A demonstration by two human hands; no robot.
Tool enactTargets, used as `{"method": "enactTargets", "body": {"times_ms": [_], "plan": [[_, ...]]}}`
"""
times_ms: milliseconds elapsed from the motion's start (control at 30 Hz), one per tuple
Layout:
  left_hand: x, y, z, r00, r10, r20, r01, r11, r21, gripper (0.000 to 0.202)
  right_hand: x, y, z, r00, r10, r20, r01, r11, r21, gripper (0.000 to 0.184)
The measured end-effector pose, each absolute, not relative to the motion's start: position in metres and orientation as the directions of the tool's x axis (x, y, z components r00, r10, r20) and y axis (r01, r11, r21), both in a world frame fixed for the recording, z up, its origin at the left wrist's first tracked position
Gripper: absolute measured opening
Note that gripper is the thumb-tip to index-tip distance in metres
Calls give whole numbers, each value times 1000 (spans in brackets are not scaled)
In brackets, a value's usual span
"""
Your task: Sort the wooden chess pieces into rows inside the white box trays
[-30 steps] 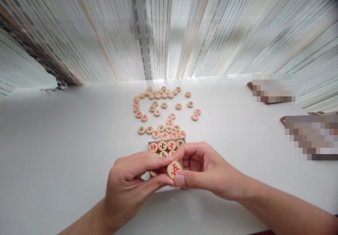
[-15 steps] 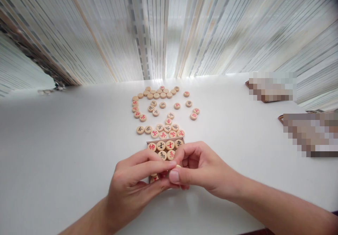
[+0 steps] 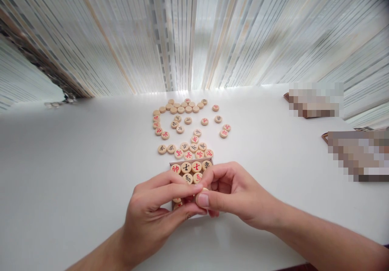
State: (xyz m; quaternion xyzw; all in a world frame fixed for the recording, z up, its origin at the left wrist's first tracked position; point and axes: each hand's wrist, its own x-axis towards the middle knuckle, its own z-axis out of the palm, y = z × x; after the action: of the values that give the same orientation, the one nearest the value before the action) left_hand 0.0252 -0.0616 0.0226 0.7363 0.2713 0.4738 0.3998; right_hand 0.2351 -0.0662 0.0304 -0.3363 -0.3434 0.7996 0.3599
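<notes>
A shallow box (image 3: pixel 174 164) holds rows of round wooden Chinese chess pieces with red and black characters, such as a black horse piece (image 3: pixel 187 178). My right hand (image 3: pixel 234 194) is closed in a pinch above the box's right side. Between its thumb and index finger shows the pale edge of a Chinese chess piece (image 3: pixel 205 189). My left hand (image 3: pixel 161 200) curls over the lower left of the box, its fingertips meeting those of the right. What the left fingers grip, if anything, is hidden. Both hands cover much of the box's lower part.
Loose chess pieces (image 3: pixel 188 155) lie just beyond the box, with several more (image 3: pixel 181 109) farther back, some face down. Striped curtains (image 3: pixel 194 35) hang behind the white table (image 3: pixel 91 161). Two blurred-out objects (image 3: pixel 316 100) rest at the right.
The view has shifted very slightly. Both hands stay together over the box, and the right thumb has moved a little. The loose pieces lie as before.
</notes>
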Motion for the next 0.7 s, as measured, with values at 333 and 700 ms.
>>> {"method": "enactTargets", "body": {"times_ms": [333, 700], "plan": [[25, -61, 24, 390, 791, 471, 11, -516, 857, 33, 236, -68, 30, -517, 822, -240, -368, -466, -805, 26], [25, -62, 24, 401, 785, 472, 32, -527, 850, 34, 235, -70, 30, -513, 809, -287, -373, -511, -774, 29]]}}
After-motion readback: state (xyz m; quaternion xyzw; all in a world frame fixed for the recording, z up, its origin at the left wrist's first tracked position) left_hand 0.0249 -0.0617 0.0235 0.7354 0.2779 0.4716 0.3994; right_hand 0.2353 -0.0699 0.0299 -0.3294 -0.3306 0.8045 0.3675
